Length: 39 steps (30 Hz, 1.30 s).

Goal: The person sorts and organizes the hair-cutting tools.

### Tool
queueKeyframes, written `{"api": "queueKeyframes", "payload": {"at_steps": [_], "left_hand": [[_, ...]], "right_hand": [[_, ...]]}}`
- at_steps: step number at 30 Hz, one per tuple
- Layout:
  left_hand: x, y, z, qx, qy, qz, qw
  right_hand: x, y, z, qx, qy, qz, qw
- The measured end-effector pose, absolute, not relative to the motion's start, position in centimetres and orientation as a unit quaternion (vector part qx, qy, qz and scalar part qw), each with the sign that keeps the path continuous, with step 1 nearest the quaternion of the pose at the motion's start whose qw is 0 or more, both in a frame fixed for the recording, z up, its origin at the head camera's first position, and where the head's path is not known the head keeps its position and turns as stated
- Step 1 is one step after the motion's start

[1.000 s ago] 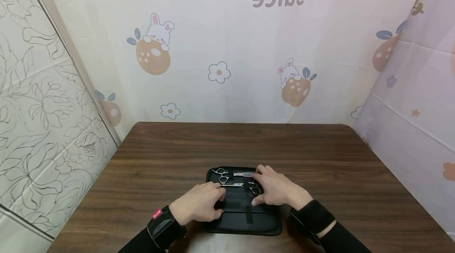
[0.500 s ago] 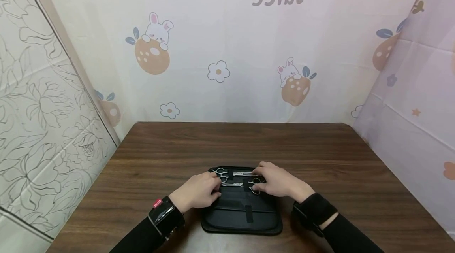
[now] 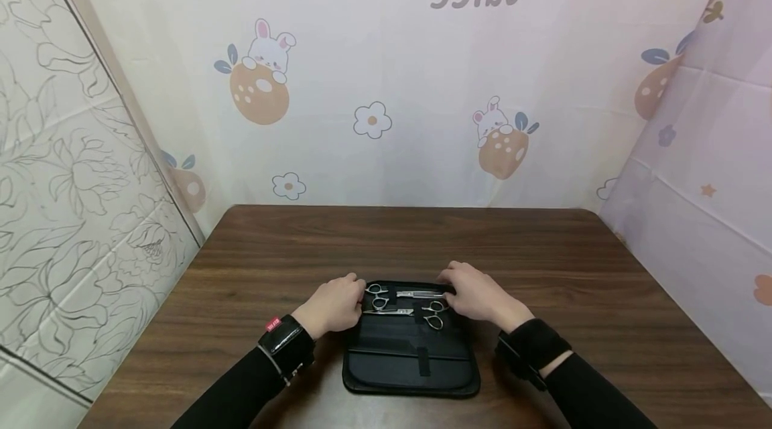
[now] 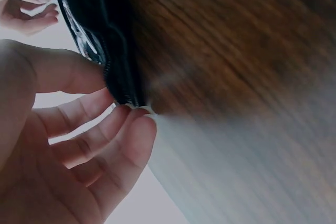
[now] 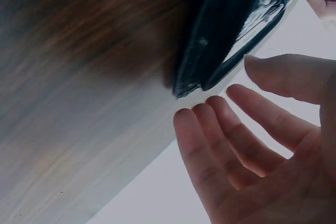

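Head view has, at the lower edge of the frame, two black sleeves (image 3: 226, 392) with black wristbands (image 3: 533, 352). Just beyond, at the lower centre, a black, rounded rectangular zip case (image 3: 410, 340) lies opened on the desk, inner side up. The left hand (image 3: 334, 305) is at its upper left corner; the left wrist view shows bent fingers and thumb pinching the case's edge. The right hand (image 3: 482, 291) is beside the upper right corner; its fingers are loosely spread, slightly bent, and hold nothing. In the upper part of the case, two pairs of shiny silver metal scissors (image 3: 393, 312) lie in opposite directions, under black straps. The dark brown, wood-grained desk (image 3: 289, 241) extends to the middle of the frame. Behind it hangs a pale curtain (image 3: 422, 60) printed with rabbits, flowers and orange fruits; at left is a white, flower-lined sheet (image 3: 78, 167).
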State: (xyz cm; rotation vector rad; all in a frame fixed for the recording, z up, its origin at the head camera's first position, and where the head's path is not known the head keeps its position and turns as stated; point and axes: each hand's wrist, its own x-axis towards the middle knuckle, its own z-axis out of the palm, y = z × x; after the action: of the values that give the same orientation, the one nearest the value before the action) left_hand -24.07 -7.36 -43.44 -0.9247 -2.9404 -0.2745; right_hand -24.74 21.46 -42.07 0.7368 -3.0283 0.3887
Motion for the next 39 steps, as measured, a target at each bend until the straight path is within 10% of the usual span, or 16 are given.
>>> {"api": "queueKeyframes", "payload": {"at_steps": [15,39], "left_hand": [[-25.6,-6.7,-43.9,-0.247,-0.965,-0.082,0.031],[-28.0,-6.6,-42.7,-0.182,-0.952,-0.219,-0.110]], "right_hand": [[-26.1,22.4,-42.6,0.205,-0.966,0.149,-0.058],[-28.3,23.1,-42.1,0.210,-0.953,0.179,-0.122]]}}
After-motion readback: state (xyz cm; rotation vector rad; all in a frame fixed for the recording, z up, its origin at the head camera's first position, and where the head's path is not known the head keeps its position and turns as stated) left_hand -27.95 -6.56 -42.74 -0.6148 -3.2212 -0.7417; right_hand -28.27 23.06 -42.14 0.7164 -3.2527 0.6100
